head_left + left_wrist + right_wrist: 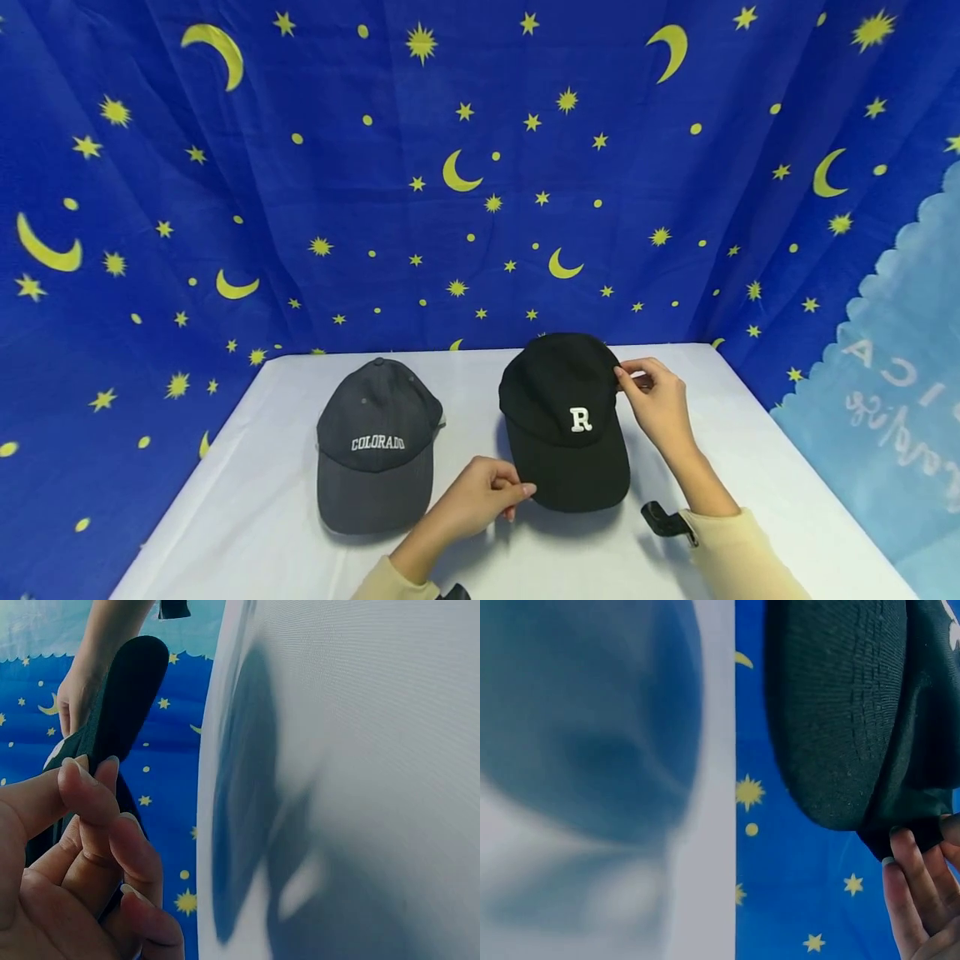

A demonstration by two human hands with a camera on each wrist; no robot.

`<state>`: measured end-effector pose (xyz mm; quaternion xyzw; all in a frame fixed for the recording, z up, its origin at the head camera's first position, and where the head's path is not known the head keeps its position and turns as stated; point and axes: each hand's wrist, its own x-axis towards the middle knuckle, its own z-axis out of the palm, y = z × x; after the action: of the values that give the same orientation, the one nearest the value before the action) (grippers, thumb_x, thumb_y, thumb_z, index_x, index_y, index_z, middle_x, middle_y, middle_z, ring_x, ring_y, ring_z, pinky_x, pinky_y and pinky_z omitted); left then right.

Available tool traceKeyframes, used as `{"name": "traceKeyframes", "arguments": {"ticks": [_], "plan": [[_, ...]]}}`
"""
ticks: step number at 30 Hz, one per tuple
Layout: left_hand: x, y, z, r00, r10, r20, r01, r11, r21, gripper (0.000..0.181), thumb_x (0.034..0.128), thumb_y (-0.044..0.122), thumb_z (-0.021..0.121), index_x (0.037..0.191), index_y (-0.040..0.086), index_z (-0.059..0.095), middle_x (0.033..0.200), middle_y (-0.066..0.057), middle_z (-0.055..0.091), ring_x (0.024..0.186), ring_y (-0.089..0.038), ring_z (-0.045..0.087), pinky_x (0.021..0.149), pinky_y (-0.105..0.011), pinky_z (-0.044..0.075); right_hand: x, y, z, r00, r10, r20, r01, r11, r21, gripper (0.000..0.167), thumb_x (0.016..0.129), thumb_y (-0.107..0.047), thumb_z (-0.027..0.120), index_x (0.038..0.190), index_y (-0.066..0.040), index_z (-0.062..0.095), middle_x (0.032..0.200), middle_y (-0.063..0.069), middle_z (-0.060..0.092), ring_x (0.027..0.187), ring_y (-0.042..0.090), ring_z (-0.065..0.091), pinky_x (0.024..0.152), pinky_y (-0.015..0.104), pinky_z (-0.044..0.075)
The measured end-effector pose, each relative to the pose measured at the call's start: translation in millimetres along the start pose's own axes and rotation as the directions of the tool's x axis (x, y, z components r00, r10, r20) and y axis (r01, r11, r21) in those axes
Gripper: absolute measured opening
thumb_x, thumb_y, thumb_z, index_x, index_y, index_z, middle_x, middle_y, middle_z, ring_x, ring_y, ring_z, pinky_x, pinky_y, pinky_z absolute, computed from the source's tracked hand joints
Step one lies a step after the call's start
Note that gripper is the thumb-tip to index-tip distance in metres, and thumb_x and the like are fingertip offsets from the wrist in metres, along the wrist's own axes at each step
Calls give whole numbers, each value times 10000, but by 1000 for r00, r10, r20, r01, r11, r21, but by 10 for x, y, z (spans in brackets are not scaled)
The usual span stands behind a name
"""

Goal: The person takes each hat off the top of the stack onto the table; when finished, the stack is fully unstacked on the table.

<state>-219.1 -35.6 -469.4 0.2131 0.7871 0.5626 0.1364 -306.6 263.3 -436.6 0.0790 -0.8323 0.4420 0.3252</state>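
A black baseball cap [562,392] with a white letter R is held up off the white table, its brim toward the front. My left hand [487,496] pinches the brim's left edge between thumb and fingers; the left wrist view shows the brim [133,697] edge-on in that pinch. At the crown's right side, my right hand [656,400] pinches the cap's edge, and in the right wrist view its fingers [911,862] grip the fabric below the brim. Left of my left hand, a dark grey cap [378,417] lettered COLORADO lies on the table, touched by neither hand.
The white-covered table [247,500] ends at a blue curtain [465,225] with yellow moons and stars behind it. A light blue cloth [900,375] with pale lettering hangs at the right. A black wrist device [666,521] sits by my right sleeve.
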Motion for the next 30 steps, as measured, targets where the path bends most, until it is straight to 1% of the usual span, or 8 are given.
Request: {"name": "traceKeyframes", "arguments": {"ticks": [8,13,18,21,24,28,30], "plan": [[119,-24,126,1000,1,22,0,1000,-2,377,975,239,719,800,-92,673,525,50,566,464,-46,430,460,-198,313,-12,136,-114,999,36,-9,-36,999,-32,97,939,-81,748,938,15,733,895,117,728,641,-12,659,618,76,475],[196,-48,219,1000,-10,16,10,1000,-22,365,973,227,720,804,-93,677,516,56,560,468,-45,441,467,-193,328,-12,189,-199,999,43,-11,-43,998,-46,117,943,-91,746,944,25,733,902,141,730,645,-52,650,617,73,475],[281,-43,310,1000,-12,5,12,999,-34,353,965,238,730,798,-70,684,508,67,559,472,-55,463,466,-194,331,-4,267,-292,998,51,-25,-53,995,-83,121,942,-99,749,947,22,737,902,147,737,644,-78,634,619,62,464],[314,-51,352,1000,-15,-2,15,999,-29,337,961,237,735,782,-44,687,501,72,553,467,-67,473,459,-201,333,-11,304,-335,998,57,-24,-59,993,-106,126,945,-109,748,949,17,738,899,152,741,644,-59,644,618,62,459],[339,-66,384,999,-31,7,31,999,-24,323,963,239,734,781,-24,690,501,71,553,467,-73,480,457,-209,339,-18,337,-368,998,66,-17,-67,991,-119,129,948,-115,745,952,13,736,901,149,741,644,-46,653,620,64,459],[381,-80,436,999,-43,21,43,999,-26,288,963,236,734,801,-2,717,509,60,568,468,-80,488,450,-212,341,-20,388,-412,998,66,-15,-68,988,-136,116,945,-99,744,954,16,736,901,151,739,631,-77,640,621,60,453],[403,-81,471,999,-33,21,34,999,-26,282,960,228,737,792,2,720,510,59,570,460,-77,484,440,-213,336,-23,417,-440,998,60,-16,-61,988,-139,111,944,-89,740,957,21,736,898,162,738,626,-83,638,617,63,448]]}}
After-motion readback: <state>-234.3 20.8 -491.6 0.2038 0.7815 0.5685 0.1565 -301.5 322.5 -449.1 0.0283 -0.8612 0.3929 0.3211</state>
